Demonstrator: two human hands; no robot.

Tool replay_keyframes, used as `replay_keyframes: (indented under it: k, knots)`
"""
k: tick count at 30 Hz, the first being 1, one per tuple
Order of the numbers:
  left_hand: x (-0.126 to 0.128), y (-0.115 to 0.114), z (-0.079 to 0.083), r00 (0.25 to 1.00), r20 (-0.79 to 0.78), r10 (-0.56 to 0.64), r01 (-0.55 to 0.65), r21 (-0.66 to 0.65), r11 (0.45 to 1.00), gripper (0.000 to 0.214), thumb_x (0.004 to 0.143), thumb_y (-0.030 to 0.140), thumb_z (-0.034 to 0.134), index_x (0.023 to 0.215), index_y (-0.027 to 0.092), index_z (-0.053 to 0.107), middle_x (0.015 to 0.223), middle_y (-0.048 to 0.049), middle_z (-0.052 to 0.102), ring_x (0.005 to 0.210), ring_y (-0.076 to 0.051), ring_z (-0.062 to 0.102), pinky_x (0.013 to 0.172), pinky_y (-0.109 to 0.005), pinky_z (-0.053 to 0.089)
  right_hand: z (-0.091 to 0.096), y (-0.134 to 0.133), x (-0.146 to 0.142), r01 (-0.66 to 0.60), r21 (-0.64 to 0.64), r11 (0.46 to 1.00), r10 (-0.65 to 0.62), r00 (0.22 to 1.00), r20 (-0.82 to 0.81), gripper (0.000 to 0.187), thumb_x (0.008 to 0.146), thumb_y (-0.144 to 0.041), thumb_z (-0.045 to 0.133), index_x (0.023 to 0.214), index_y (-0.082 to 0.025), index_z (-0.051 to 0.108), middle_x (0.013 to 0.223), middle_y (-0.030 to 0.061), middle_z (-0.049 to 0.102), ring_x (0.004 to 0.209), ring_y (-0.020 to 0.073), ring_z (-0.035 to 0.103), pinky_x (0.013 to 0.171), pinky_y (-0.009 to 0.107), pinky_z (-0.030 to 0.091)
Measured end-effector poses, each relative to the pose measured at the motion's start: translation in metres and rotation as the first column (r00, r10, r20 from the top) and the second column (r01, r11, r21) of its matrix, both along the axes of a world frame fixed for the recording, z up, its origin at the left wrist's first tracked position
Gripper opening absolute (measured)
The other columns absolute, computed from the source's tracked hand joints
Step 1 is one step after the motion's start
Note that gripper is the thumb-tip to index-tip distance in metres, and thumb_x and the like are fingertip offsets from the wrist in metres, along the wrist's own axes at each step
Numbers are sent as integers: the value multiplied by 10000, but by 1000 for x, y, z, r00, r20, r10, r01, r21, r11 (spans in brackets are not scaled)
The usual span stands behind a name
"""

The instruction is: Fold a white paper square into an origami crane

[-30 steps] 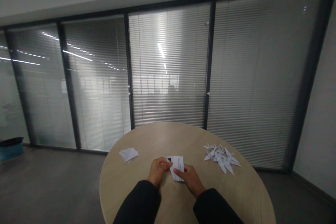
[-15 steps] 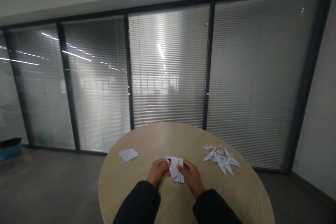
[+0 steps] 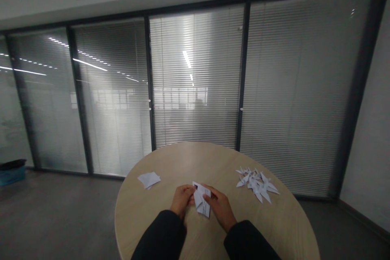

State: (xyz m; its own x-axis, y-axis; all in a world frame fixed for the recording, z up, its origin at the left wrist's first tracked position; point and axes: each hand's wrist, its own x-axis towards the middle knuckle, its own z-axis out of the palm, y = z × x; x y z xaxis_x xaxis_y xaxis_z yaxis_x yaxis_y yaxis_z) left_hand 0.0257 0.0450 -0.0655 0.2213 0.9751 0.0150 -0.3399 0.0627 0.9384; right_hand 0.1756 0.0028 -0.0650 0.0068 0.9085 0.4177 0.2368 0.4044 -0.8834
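Observation:
Both hands hold a folded sheet of white printed paper [image 3: 202,203] over the middle of the round wooden table [image 3: 146,215]. My left hand [image 3: 183,200] pinches the sheet's left side, and my right hand [image 3: 219,207] presses on its right side with the thumb on top. Part of the sheet is hidden by my fingers. To the right lies a heap of white folded origami cranes [image 3: 257,183], out of reach of both fingers. A small stack of white paper [image 3: 148,180] lies to the left, apart from my hands.
The round table's far edge stands close to a glass partition with grey blinds [image 3: 195,81]. A blue bin with a dark rim [image 3: 12,174] sits on the grey floor at far left. My black sleeves come in from the bottom edge.
The sheet has been folded further, and a flap now angles across its middle. My right hand has shifted down and onto the paper's face, and the sheet has tilted slightly.

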Motion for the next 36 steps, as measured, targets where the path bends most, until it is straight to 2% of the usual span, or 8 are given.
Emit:
replay_keyframes:
  k: [3,5,9,20,27,30,36]
  knots:
    - [0,1,0,999,-41,36,-36,-4,999,404,451,439,810,593,107,630,494,-13,587,441,-108,523,460,-231,430,-5,2,0,46,93,995,-58,988,140,389,802,-376,539,1137,-205,637,1078,87,675,941,235,626,826,346,504]
    - [0,2,0,997,-56,56,-56,-4,998,392,454,432,806,584,109,626,478,-1,568,430,-101,506,451,-229,425,-7,1,0,61,145,988,-95,966,239,370,838,-362,493,1159,-231,623,1023,81,678,903,221,624,796,332,505]
    - [0,4,-1,996,-58,75,-76,-13,997,406,447,447,795,587,108,620,468,6,554,414,-91,486,445,-227,423,-6,-2,-1,61,178,982,-120,932,341,350,881,-327,437,1178,-252,607,925,66,653,840,196,614,759,305,496]
    - [-1,5,-3,991,-78,108,-106,33,994,387,496,458,768,534,117,588,416,43,467,372,-54,381,373,-180,273,0,-11,-6,5,210,978,-91,911,403,393,863,-184,436,1214,-296,572,876,34,595,829,168,578,776,269,468]
    - [0,1,1,997,-30,75,-73,43,996,489,524,575,735,509,133,527,425,57,419,379,-48,350,388,-183,236,-2,-10,-6,-7,189,982,-72,909,411,468,804,-91,437,1194,-303,588,869,24,561,830,164,561,769,257,457]
    - [0,2,1,997,-47,59,-56,56,997,513,525,606,725,531,126,545,434,42,451,389,-56,373,398,-188,242,-2,-11,-7,-9,184,983,-69,908,414,474,801,-86,428,1199,-291,584,864,26,554,832,162,556,775,257,457]
    - [-2,1,2,990,-83,115,-107,99,989,481,466,538,787,602,114,607,436,27,510,387,-72,405,409,-201,256,3,-15,-10,-71,178,981,-3,925,380,530,712,-41,404,1155,-242,615,911,42,566,860,162,566,811,273,463]
